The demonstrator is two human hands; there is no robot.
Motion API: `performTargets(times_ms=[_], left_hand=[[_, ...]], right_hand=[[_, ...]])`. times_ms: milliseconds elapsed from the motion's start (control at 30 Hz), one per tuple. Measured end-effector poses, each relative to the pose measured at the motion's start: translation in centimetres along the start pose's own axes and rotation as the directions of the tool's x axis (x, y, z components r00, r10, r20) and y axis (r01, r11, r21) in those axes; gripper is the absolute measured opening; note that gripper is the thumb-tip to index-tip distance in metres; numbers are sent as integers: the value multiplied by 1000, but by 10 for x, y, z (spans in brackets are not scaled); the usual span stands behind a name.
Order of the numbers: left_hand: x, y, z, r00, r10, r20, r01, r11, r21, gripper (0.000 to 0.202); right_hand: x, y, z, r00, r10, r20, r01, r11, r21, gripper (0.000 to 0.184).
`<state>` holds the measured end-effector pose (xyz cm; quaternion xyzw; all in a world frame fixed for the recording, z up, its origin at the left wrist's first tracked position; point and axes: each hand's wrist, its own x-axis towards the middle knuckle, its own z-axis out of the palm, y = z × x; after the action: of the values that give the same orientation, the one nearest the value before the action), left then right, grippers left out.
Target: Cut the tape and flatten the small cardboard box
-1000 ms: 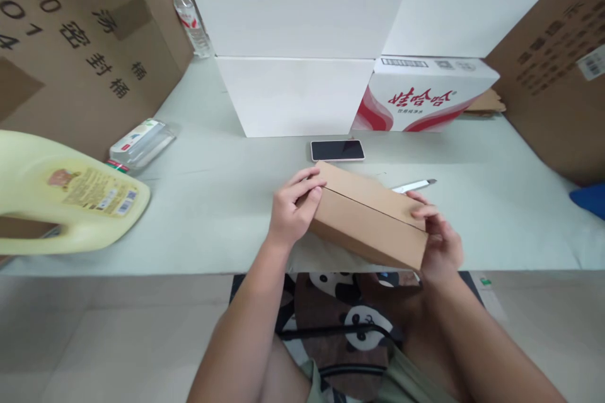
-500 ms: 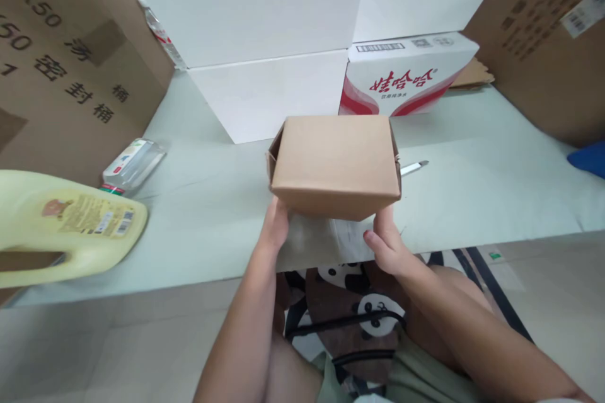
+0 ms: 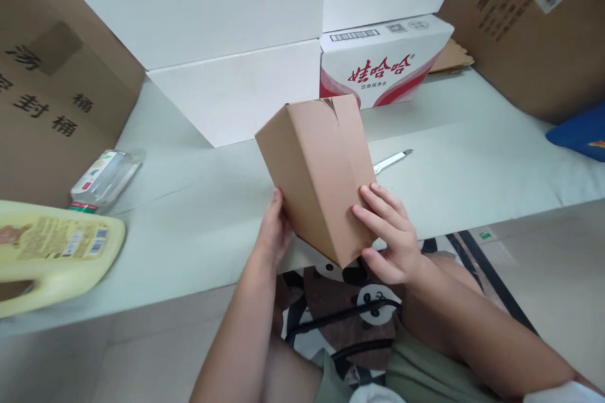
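A small brown cardboard box (image 3: 314, 182) is held up, tilted, over the front edge of the table. A small tear shows in the cardboard at its upper end. My left hand (image 3: 275, 227) grips the box's left side, its thumb up and the other fingers mostly hidden beneath. On the right face, near the lower corner, my right hand (image 3: 390, 236) presses with its fingers a little apart and the thumb below. Just behind the box lies a utility knife (image 3: 393, 160) on the table, its handle partly hidden.
The pale green cloth-covered table (image 3: 198, 201) holds a yellow jug (image 3: 61, 258) and a clear bottle (image 3: 106, 179) at left. White panels (image 3: 246, 88) and a white-and-red carton (image 3: 378, 72) stand behind. Large cardboard sheets (image 3: 61, 75) flank the sides; a blue object (image 3: 579, 132) is at right.
The box has been turned and tipped, so a corner edge and a torn face now show. My right hand has moved from underneath onto its right face. The view has shifted right.
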<state>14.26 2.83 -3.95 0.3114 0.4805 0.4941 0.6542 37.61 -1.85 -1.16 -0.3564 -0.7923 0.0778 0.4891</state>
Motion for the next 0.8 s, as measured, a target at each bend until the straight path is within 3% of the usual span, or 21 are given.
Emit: performTargets(times_ms=[233,333,400,433,467,500,567,600,633,700,767,800], left_hand=[[-6,-21,38,976,-208,64,215,968,-132,47],[-3,-21,34,960,-265,94,258,963,82,42],[2,-13,21,986,-164,36,138,913,384,43],[4,-7,14,1000,-21,-18,28,839,543,42],[5,0,6,978,186,-96,-82,764,640,40],[6,7,-1,895,419,-151,-207,691,692,43],[4,21,-10,671,742,-15,-509,475,718,49],[2,26,-12,564,819,103,-622,340,706,48],[0,29,-12,483,846,226,-696,215,685,45],[-4,31,-10,386,838,386,-749,41,661,38],[-5,29,-8,346,844,411,-737,-27,676,36],[-4,27,-6,329,857,396,-728,-36,684,36]], right_hand=[[0,20,-23,984,18,-179,-23,999,-24,52],[2,28,-28,978,116,-174,-122,992,-23,43],[5,32,-28,979,150,-137,-154,988,-17,40],[7,33,-26,983,140,-120,-144,989,-19,41],[10,32,-23,989,109,-103,-112,993,-29,41],[13,30,-19,995,61,-83,-65,997,-47,42],[19,21,-9,997,-65,-38,61,994,-95,43],[22,15,-3,992,-127,-13,124,985,-119,42],[24,9,3,984,-178,8,178,974,-138,42],[27,0,10,970,-242,24,243,963,-112,43],[28,3,10,976,-214,-39,214,977,-3,45],[28,10,7,986,-141,-92,144,989,35,45]])
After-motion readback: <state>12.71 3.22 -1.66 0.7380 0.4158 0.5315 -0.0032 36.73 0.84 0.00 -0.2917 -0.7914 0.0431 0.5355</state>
